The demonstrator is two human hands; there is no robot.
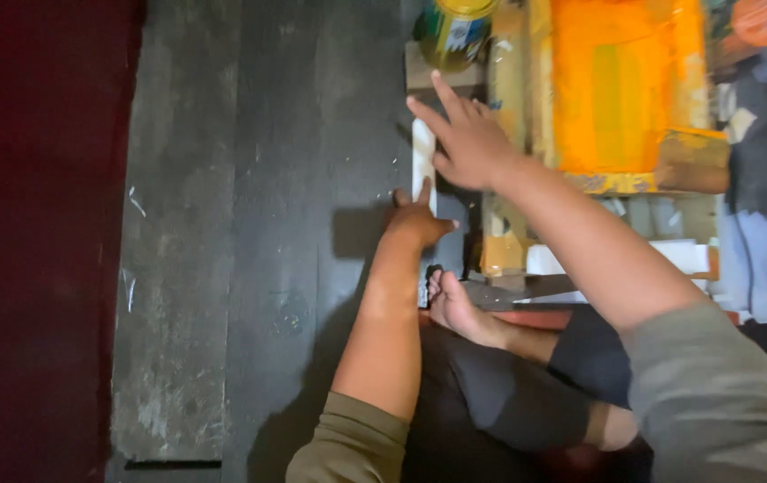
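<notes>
view: head camera looks straight down, person sits on the dark plank floor (223,268), one bare foot (455,309) tucked in front at about 6 o'clock of the work.
thing in hand: narrow white strip (423,156), lies flat on the floor, long axis running 12 to 6 o'clock, just left of a yellow-stained wooden block (501,241).
left hand (417,219): at the strip's 6 o'clock end, palm down, thumb out to the right, one finger laid up along the strip; fingers narrow, pressing rather than gripping.
right hand (466,141): at the strip's 12 o'clock end, fingers (428,112) spread wide and flat, tips over the strip's upper edge; holds nothing closed, just pins it.
around: orange paint tray (620,89) at 2 o'clock of the hands, well smeared; paint can with yellow lid (453,31) at 12 o'clock, just beyond the right fingertips; dark red surface (35,241) far out at 9 o'clock; pale clutter at 3 o'clock too blurred to name.
step judged: holding the strip down flat at both ends.
doing it well: keep even pressure at both ends so the strip doesn't bow or skate; keep it parallel to the block edge; watch the right wrist, the can and wet tray are close and could be nudged or smear the strip.
unclear: whether the strip touches the block, shadow hides the gap.
</notes>
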